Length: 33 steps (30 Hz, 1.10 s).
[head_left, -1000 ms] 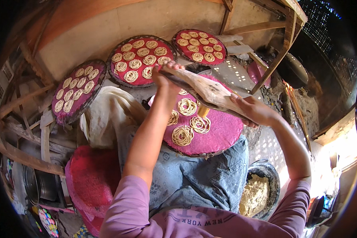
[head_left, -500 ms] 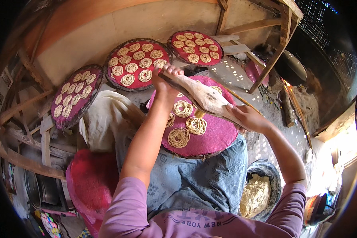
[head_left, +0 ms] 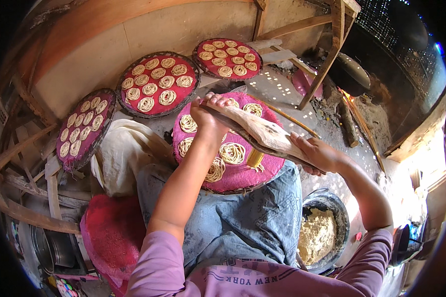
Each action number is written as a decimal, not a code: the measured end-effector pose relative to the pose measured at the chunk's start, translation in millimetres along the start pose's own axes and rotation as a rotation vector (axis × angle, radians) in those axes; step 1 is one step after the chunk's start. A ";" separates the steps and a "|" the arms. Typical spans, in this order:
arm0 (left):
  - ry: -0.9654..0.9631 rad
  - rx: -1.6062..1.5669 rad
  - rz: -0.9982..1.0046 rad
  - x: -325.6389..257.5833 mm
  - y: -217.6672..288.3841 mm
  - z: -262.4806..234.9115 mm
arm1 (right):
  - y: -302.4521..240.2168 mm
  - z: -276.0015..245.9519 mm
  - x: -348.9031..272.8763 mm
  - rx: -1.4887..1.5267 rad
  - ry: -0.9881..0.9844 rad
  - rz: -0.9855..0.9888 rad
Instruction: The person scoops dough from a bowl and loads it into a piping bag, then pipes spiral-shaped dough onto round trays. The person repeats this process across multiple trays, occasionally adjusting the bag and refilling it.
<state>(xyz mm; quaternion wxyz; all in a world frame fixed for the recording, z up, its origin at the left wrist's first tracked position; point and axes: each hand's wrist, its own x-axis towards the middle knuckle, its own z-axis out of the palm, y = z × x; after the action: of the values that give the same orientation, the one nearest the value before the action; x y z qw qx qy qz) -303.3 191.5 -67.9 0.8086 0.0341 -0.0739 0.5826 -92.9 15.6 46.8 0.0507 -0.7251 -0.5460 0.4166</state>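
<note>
My left hand (head_left: 212, 110) and my right hand (head_left: 321, 154) are closed round the two ends of a wooden noodle press (head_left: 255, 123). The press slants down from left to right over a round tray lined with pink cloth (head_left: 277, 173). Beneath it shows a brass-coloured cylinder (head_left: 255, 158), with short pale strands at its lower end. Several coiled noodle nests lie on the tray; one nest (head_left: 232, 153) sits just left of the cylinder. My left forearm and the press cover part of the tray. The tray rests at my knees.
Beyond stand three round trays of noodle nests: a left one (head_left: 86, 123), a middle one (head_left: 158, 81) and a far one (head_left: 227, 59). A bucket of dough (head_left: 316, 237) is by my right leg. At far right, a fire (head_left: 349, 99) burns beneath a dark pan (head_left: 349, 74).
The press and both hands have shifted slightly right and down over the tray. Its cylinder now sits at a bare patch right of the nests, with strands coming out. The view has turned slightly.
</note>
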 end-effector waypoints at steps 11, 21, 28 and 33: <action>0.110 0.075 0.061 -0.3 -5.6 31.4 | -3.4 -1.3 -7.0 -0.054 0.164 -0.058; 0.165 0.014 -0.033 -19.3 -39.1 17.8 | 25.6 2.6 -25.1 -0.172 0.234 0.081; 0.258 0.579 -0.102 -11.6 -45.7 16.4 | 48.7 5.8 -18.3 0.037 0.248 0.005; -0.285 1.712 -0.560 -52.7 -38.3 -6.6 | 62.3 10.3 -24.2 0.167 0.222 -0.059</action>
<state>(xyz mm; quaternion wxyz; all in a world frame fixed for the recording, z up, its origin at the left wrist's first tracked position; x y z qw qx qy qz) -282.8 130.9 -81.7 0.6021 0.7110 0.2956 0.2111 -54.4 -33.4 20.5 0.1833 -0.7437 -0.5215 0.3760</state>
